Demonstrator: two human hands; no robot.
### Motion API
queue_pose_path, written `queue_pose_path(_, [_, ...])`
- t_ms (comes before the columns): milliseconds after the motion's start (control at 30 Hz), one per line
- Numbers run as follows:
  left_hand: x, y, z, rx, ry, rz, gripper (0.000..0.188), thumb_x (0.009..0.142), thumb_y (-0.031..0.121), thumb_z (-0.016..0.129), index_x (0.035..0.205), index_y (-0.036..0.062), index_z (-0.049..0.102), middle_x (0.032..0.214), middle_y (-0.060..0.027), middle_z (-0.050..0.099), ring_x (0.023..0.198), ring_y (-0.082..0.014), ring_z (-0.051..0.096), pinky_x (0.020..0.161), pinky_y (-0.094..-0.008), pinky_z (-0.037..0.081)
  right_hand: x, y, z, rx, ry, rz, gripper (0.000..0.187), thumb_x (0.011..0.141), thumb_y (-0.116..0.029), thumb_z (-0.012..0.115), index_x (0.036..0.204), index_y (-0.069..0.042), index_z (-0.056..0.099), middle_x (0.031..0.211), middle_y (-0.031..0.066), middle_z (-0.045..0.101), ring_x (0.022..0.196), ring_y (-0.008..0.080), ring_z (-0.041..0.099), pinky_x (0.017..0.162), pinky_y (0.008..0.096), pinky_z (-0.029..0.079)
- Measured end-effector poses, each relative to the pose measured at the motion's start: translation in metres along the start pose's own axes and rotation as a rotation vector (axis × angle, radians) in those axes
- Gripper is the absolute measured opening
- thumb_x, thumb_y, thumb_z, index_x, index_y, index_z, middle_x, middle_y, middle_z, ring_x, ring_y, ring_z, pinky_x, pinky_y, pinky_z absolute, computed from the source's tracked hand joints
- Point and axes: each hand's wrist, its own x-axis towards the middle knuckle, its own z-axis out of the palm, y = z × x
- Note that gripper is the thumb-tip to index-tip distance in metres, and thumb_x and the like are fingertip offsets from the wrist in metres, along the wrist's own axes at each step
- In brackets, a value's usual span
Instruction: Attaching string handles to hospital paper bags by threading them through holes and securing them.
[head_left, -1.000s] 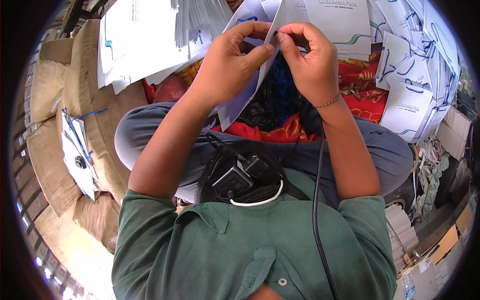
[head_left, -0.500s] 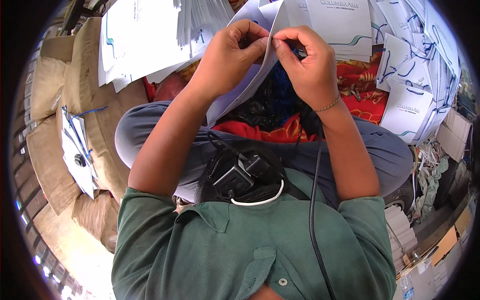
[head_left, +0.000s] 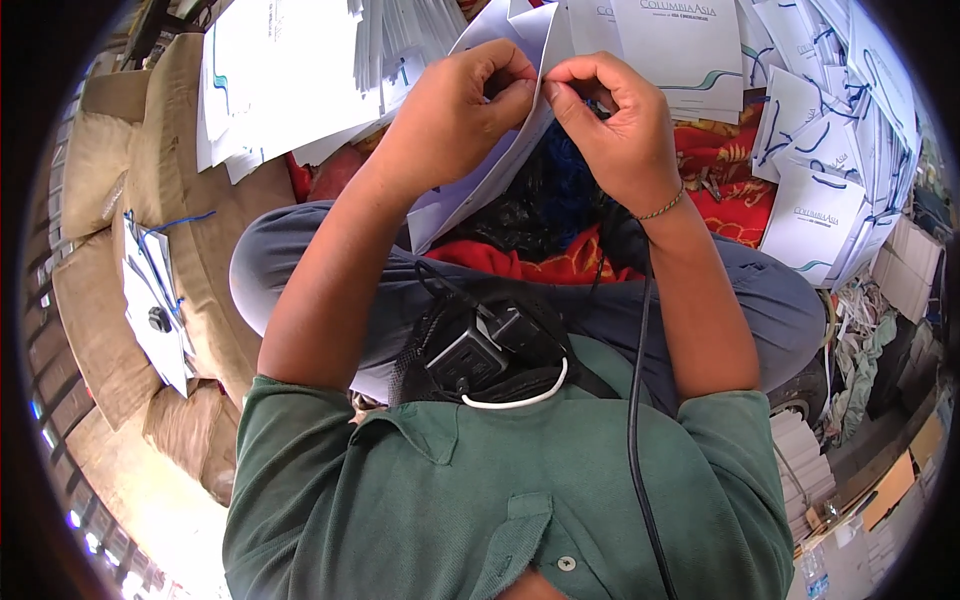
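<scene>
A white paper bag (head_left: 487, 180) stands tilted over my crossed legs, its mouth partly spread. My left hand (head_left: 455, 115) reaches over the bag's opening, thumb and forefinger pinching at the upper edge of its wall. Against the same edge, from the outer side, my right hand (head_left: 622, 125) is closed with thumb and forefinger together. The fingertips of both hands nearly meet there; whether a cord end lies between them is too small to make out. Just below my right hand lie dark blue cords (head_left: 568, 175) on black plastic (head_left: 512, 212).
Flat white bags (head_left: 285, 75) are stacked at the upper left. Finished-looking bags with blue cord handles (head_left: 815, 220) crowd the right, beside a red patterned cloth (head_left: 725, 160). A brown cushioned seat (head_left: 185, 130) holds more paper pieces (head_left: 150, 290). A black cable (head_left: 637, 420) runs down my front.
The paper bag has shifted very slightly to the left. Both hands keep almost the same pinch at its edge, and the black cable has swung a little to the right.
</scene>
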Motion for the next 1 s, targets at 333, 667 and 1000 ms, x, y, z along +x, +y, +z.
queue_pose_path(333, [0.006, -0.008, 0.004, -0.121, 0.021, 0.018, 0.014, 0.103, 0.014, 0.067, 0.103, 0.0000, 0.068, 0.086, -0.0061, 0.071, 0.080, -0.0130, 0.068, 0.077, -0.0299, 0.056, -0.002, 0.001, 0.005, 0.124, 0.001, -0.004, 0.011, 0.098, -0.006, 0.076, 0.108, 0.000, 0.076, 0.098, 0.0107, 0.079, 0.090, 0.0190, 0.078, 0.084, 0.0321, 0.061])
queue_pose_path(667, [0.005, -0.020, 0.023, -0.632, -0.056, -0.174, 0.018, 0.112, 0.014, 0.059, 0.125, 0.0036, 0.065, 0.113, -0.0042, 0.072, 0.105, -0.0131, 0.074, 0.099, -0.0340, 0.062, -0.002, 0.002, 0.005, -0.031, 0.067, -0.006, 0.010, 0.097, -0.003, 0.075, 0.107, 0.000, 0.077, 0.096, 0.0101, 0.079, 0.087, 0.0199, 0.079, 0.080, 0.0318, 0.061])
queue_pose_path(1000, [0.000, -0.018, 0.023, -0.587, 0.004, -0.137, 0.022, 0.114, 0.015, 0.063, 0.130, 0.0025, 0.071, 0.115, -0.0037, 0.075, 0.103, -0.0103, 0.073, 0.097, -0.0316, 0.062, 0.006, -0.018, -0.001, -0.197, 0.054, -0.154, 0.016, 0.091, 0.004, 0.078, 0.103, -0.003, 0.071, 0.090, 0.0120, 0.077, 0.082, 0.0274, 0.079, 0.073, 0.0342, 0.060])
